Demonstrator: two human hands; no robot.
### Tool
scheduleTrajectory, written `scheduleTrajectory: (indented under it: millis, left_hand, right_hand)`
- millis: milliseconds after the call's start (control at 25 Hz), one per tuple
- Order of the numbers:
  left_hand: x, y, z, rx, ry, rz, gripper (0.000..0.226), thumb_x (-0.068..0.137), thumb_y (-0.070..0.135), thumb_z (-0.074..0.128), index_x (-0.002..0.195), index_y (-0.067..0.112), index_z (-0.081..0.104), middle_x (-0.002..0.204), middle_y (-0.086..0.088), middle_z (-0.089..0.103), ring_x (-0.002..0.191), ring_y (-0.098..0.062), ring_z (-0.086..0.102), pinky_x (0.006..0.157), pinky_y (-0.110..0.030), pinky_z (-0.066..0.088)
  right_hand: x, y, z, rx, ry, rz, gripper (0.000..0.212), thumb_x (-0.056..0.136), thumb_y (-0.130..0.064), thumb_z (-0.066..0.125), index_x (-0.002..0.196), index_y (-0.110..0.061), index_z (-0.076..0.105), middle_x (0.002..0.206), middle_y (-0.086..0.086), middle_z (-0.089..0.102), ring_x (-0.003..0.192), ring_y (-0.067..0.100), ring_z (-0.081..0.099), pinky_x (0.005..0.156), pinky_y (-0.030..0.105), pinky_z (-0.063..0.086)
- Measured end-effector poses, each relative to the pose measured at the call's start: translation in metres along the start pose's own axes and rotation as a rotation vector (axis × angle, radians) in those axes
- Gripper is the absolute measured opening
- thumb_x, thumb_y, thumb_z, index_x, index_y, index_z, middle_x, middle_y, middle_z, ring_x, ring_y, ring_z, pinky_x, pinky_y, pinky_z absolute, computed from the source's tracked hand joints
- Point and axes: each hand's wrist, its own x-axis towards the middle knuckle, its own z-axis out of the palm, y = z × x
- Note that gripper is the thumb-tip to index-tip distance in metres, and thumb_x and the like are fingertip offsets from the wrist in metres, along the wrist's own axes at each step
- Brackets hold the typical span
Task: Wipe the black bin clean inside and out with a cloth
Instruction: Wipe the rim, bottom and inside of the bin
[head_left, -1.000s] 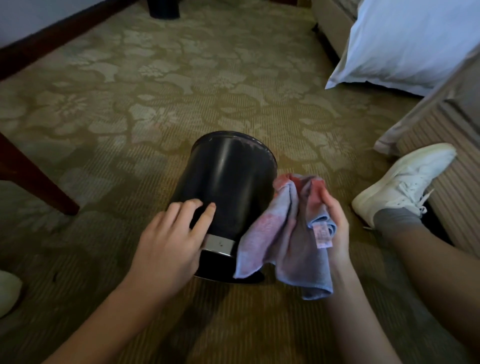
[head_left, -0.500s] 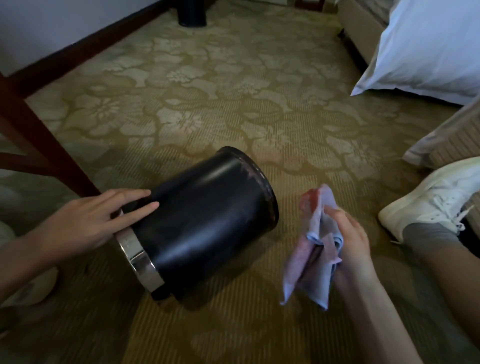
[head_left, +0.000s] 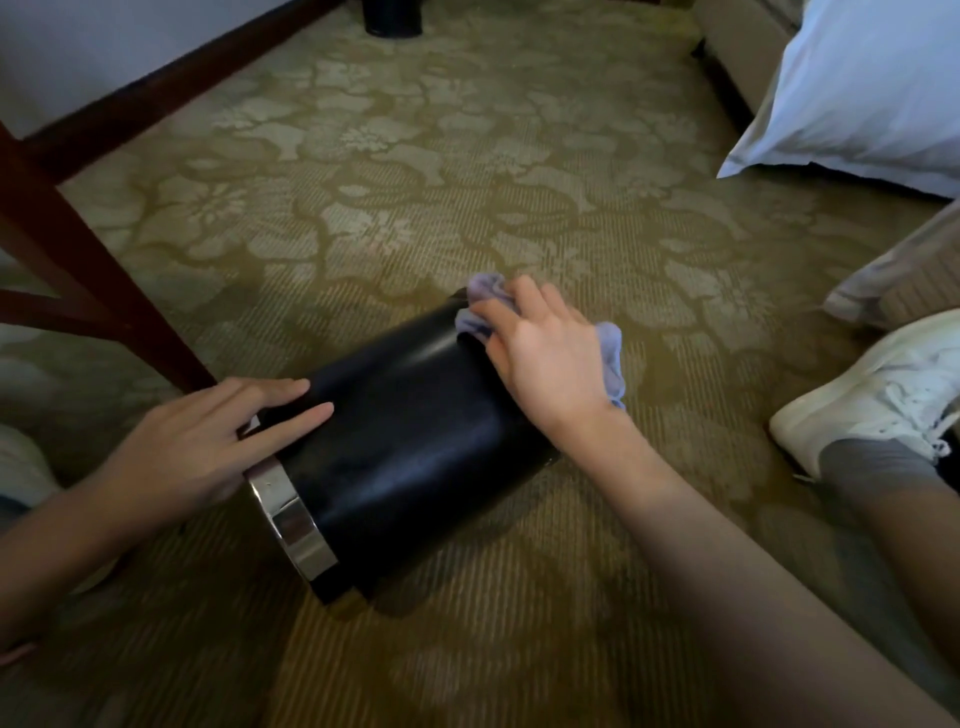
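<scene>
A black bin (head_left: 415, 447) lies on its side on a floral-patterned olive carpet (head_left: 415, 182), its silver-banded end (head_left: 293, 525) pointing toward the camera and lower left, its other end angled up and to the right. The person's right hand (head_left: 545, 358) sits palm-down over that far end, fingers bent over a bunched lavender cloth (head_left: 485, 288) and pressing it against the bin's edge. Folds of the cloth show above the fingertips and spill out past the heel of the hand on the right. Whether that end is the bin's mouth or its base cannot be told from this angle.

The left hand (head_left: 192, 447) rests on the bin's upper side just beside the silver band, fingers straight and lying flat on the black wall, holding nothing.

To the right, the person's leg stretches across the carpet, ending in a gray sock (head_left: 872, 467) and a white laced sneaker (head_left: 872, 384). A white pillow (head_left: 857, 88) lies on the floor in the upper right corner. On the left stands a dark red-brown wooden furniture leg (head_left: 78, 270), its foot near the left hand. A dark baseboard (head_left: 156, 88) runs along the wall behind it, and at the top edge of the frame sits a second dark round container (head_left: 392, 18), cut off by the frame and well apart from the bin.
</scene>
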Motion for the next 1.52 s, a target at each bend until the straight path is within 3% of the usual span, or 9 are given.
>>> scheduleTrajectory:
  millis: [240,360,480,680,800,1000,1200,1320,1520]
  left_hand:
    - [0.012,0.016,-0.014,0.044,0.012,-0.063,0.046,0.099,0.030,0.037,0.136,0.009,0.054,0.121,-0.016,0.064,0.089,-0.029,0.063,0.055,-0.030,0.046]
    - [0.012,0.013,-0.015,0.024,0.011,-0.082,0.050,0.102,0.036,0.027,0.136,0.009,0.052,0.120,-0.016,0.063,0.089,-0.027,0.058,0.051,-0.026,0.041]
    - [0.008,0.009,-0.014,-0.006,0.000,-0.120,0.056,0.103,0.042,0.021,0.137,0.010,0.052,0.123,-0.014,0.063,0.089,-0.029,0.063,0.051,-0.028,0.045]
    - [0.003,-0.004,-0.005,-0.034,0.021,-0.195,0.054,0.091,0.018,0.059,0.142,0.011,0.046,0.129,-0.014,0.059,0.102,-0.033,0.064,0.058,-0.031,0.049]
    - [-0.001,-0.005,0.000,-0.030,-0.040,-0.220,0.089,0.068,-0.002,0.079,0.146,0.014,0.040,0.132,-0.013,0.057,0.104,-0.031,0.062,0.055,-0.031,0.049]
    - [0.000,-0.010,0.003,-0.068,0.003,-0.270,0.085,0.071,-0.003,0.077,0.146,0.016,0.040,0.130,-0.014,0.058,0.105,-0.035,0.063,0.058,-0.039,0.056]
    - [0.005,-0.012,0.000,-0.135,0.073,-0.256,0.050,0.093,0.012,0.056,0.142,0.010,0.047,0.126,-0.005,0.060,0.101,-0.030,0.065,0.060,-0.030,0.051]
    - [0.007,-0.024,0.002,-0.282,0.014,-0.365,0.073,0.077,0.001,0.074,0.143,0.013,0.046,0.121,0.016,0.050,0.100,-0.029,0.063,0.070,-0.032,0.052]
    - [0.011,-0.035,0.008,-0.419,0.018,-0.529,0.075,0.070,-0.005,0.079,0.136,0.019,0.053,0.120,-0.002,0.061,0.108,-0.027,0.062,0.082,-0.041,0.052]
  right_hand:
    - [-0.056,0.017,0.014,0.067,0.206,0.065,0.031,0.094,-0.028,0.053,0.122,-0.019,0.063,0.104,0.011,0.054,0.091,0.028,0.054,0.061,0.037,0.050]
    - [-0.112,0.031,0.031,0.109,0.116,0.071,0.042,0.094,-0.026,0.055,0.136,-0.020,0.053,0.112,0.008,0.051,0.094,0.021,0.052,0.063,0.029,0.047]
    - [-0.164,0.041,0.048,0.183,-0.019,0.130,0.054,0.087,-0.019,0.068,0.138,-0.023,0.052,0.118,0.011,0.055,0.100,0.024,0.058,0.072,0.037,0.055]
    - [-0.131,0.052,0.023,0.371,0.164,0.245,0.044,0.091,-0.022,0.065,0.135,-0.026,0.057,0.116,0.001,0.052,0.096,0.010,0.053,0.073,0.028,0.053]
    - [-0.050,0.040,-0.009,0.340,0.293,0.128,0.034,0.094,-0.027,0.057,0.128,-0.028,0.061,0.109,0.002,0.053,0.095,0.015,0.054,0.066,0.028,0.044]
    - [0.020,0.005,-0.006,0.113,-0.077,-0.086,0.035,0.097,-0.028,0.048,0.131,-0.033,0.056,0.123,0.005,0.045,0.117,0.024,0.045,0.077,0.042,0.050]
    - [-0.020,0.011,0.018,0.263,0.179,0.023,0.038,0.094,-0.018,0.053,0.132,-0.022,0.059,0.118,0.013,0.051,0.105,0.027,0.049,0.070,0.038,0.048]
    - [-0.059,0.017,0.046,0.329,0.256,0.080,0.041,0.092,-0.011,0.058,0.134,-0.015,0.058,0.118,0.017,0.051,0.100,0.027,0.052,0.071,0.035,0.049]
    - [-0.122,0.037,0.083,0.374,0.116,0.038,0.048,0.095,-0.020,0.055,0.142,-0.021,0.046,0.126,0.020,0.048,0.106,0.029,0.055,0.077,0.038,0.053]
